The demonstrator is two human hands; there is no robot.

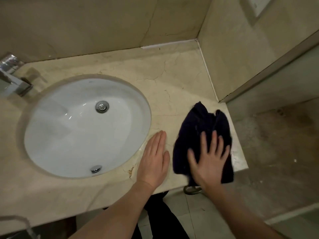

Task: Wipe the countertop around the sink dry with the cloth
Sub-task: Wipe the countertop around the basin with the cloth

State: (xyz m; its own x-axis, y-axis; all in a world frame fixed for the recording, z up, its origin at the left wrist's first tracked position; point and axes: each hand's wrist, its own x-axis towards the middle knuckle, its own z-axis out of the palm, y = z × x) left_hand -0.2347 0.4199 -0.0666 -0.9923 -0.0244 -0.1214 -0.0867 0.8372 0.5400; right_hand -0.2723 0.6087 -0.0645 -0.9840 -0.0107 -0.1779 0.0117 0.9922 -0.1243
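The cloth [198, 128] is pressed flat at the tabletop's [172, 75] right edge by the spread right hand [209, 163], while the left hand [154, 157], fingers together, is laid flat for support.

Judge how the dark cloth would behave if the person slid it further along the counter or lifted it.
The dark cloth lies in soft folds, so it would likely bunch when pushed and droop if lifted. It looks thick and nappy, probably gripping the countertop rather than gliding. With the right hand spread flat, it should follow.
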